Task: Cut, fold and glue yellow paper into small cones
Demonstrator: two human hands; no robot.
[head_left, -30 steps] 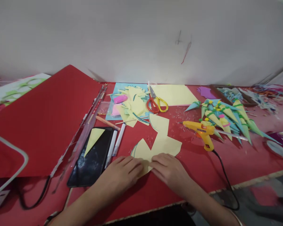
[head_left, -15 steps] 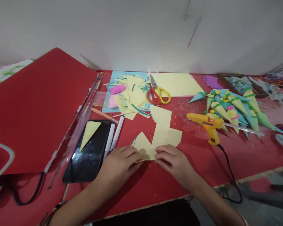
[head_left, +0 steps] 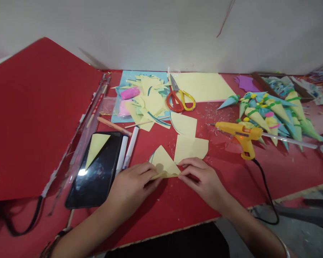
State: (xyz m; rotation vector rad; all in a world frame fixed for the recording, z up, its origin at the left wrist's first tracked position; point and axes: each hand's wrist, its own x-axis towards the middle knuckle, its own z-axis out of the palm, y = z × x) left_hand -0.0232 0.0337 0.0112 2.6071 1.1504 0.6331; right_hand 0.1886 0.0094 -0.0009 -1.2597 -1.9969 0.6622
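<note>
A pale yellow paper piece [head_left: 164, 162] with a blue line on its curved side lies low in the middle of the red table. My left hand [head_left: 138, 181] pinches its near left edge, which curls up slightly. At the piece's right corner, my right hand [head_left: 200, 179] has thumb and fingertips closed on the paper. Just beyond the right fingers is a flat yellow paper piece [head_left: 191, 147]. Another yellow piece with a blue curved line [head_left: 185, 123] lies farther back, touching it.
Yellow-handled scissors [head_left: 181, 98] lie by paper scraps [head_left: 150, 96]. A yellow glue gun [head_left: 239, 134] sits right, before a heap of paper cones [head_left: 271, 113]. At left are a phone [head_left: 97, 182] bearing a folded yellow paper [head_left: 97, 147], and white markers [head_left: 130, 147].
The held paper has turned up along its near edge, and its right corner now sits at my right fingertips. The view has shifted slightly; the other things lie as before.
</note>
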